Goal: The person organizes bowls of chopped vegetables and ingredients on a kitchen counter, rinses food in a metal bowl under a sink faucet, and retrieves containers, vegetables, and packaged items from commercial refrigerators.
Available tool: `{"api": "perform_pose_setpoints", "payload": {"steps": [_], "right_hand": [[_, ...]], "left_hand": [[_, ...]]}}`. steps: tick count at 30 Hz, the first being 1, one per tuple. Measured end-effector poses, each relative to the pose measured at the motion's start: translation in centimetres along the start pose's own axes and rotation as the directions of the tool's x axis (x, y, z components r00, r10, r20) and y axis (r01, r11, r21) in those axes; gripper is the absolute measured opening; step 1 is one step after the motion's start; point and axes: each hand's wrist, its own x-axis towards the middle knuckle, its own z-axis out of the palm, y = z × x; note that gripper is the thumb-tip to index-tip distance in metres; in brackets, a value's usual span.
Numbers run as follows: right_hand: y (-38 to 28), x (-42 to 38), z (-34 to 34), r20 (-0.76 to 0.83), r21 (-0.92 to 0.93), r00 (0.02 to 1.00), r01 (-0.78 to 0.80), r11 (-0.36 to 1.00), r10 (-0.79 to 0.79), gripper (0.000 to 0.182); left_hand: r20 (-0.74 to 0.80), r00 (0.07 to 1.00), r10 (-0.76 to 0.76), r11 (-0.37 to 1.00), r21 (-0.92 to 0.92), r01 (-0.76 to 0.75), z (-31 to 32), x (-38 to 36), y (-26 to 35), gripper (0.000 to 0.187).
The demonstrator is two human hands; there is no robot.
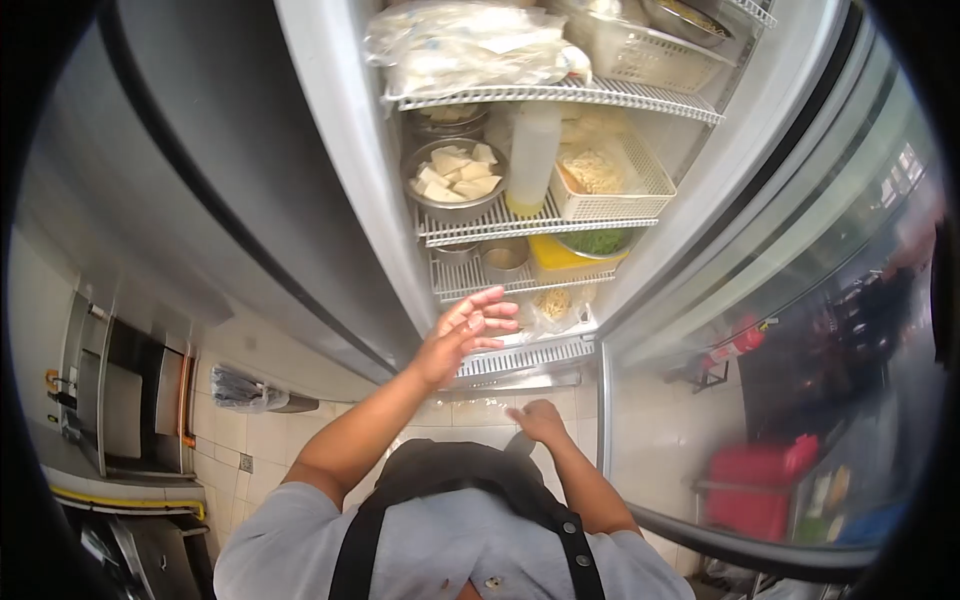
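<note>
My left hand (472, 335) is raised in front of the lower shelves of an upright fridge, fingers apart, holding nothing. Just behind its fingertips lies a clear bag of pale food (552, 303) on the fridge bottom. My right hand (541, 421) hangs lower, in front of my body, with its fingers curled; whether anything is inside them is hidden. A steel bowl of white cut pieces (460, 178) stands on the middle shelf. Beside it are a tall translucent bottle (533, 155) and a white perforated basket (625, 195) holding pale shredded food.
The glass fridge door (770, 400) stands open on the right. Wrapped white packages (470, 50) fill the top shelf. Below the middle shelf are a yellow container (570, 258), green leaves (593, 241) and a small metal container (504, 260). Tiled floor (235, 430) lies to the left.
</note>
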Motion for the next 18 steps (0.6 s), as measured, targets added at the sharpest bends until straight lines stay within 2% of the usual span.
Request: {"api": "perform_pose_setpoints", "payload": {"steps": [1,2,3,5,6,9,11,14,17,18], "right_hand": [[2.0,-0.4,0.0,-0.144,0.246,0.989,0.009,0.969,0.027,0.053],[3.7,-0.5,-0.6,-0.272,0.471,0.959,0.054,0.881,0.086,0.049],[4.9,0.3,-1.9,-0.273,0.574,0.953,0.053,0.817,0.131,0.050],[6.0,2.8,-5.6,-0.253,0.759,0.942,0.052,0.649,0.221,0.051],[6.1,4.2,-7.7,-0.299,0.808,0.928,0.122,0.577,0.222,0.055],[4.9,8.1,-15.3,-0.340,0.900,0.913,0.247,0.358,0.226,0.068],[3.3,9.4,-19.9,-0.338,0.923,0.912,0.272,0.274,0.232,0.072],[2.8,12.8,-24.2,-0.209,0.976,0.946,0.186,0.114,0.248,0.067],[3.9,17.3,-25.0,-0.282,0.956,0.915,0.240,0.171,0.289,0.056],[4.0,17.6,-25.0,-0.292,0.956,0.908,0.268,0.119,0.299,0.052]], "left_hand": [[0.037,0.999,0.021,0.995,0.092,-0.024,0.0,1.1,0.6,0.056],[0.073,0.996,0.041,0.982,0.181,-0.054,0.3,1.9,0.8,0.052],[0.028,0.999,-0.038,0.972,0.231,0.031,0.2,3.0,-0.6,0.045],[-0.106,0.962,-0.250,0.944,0.195,0.267,0.4,4.4,-4.1,0.043],[-0.166,0.921,-0.351,0.911,0.164,0.377,0.6,4.8,-6.0,0.042],[-0.161,0.846,-0.508,0.828,0.180,0.531,1.2,4.4,-10.9,0.041],[-0.178,0.808,-0.562,0.782,0.202,0.589,1.4,4.0,-11.9,0.043],[-0.220,0.781,-0.584,0.753,0.212,0.623,0.0,3.8,-12.6,0.043],[-0.305,0.759,-0.575,0.764,0.132,0.632,-2.4,3.2,-12.6,0.041],[-0.321,0.753,-0.574,0.764,0.120,0.634,-2.9,2.8,-12.2,0.040]]}}
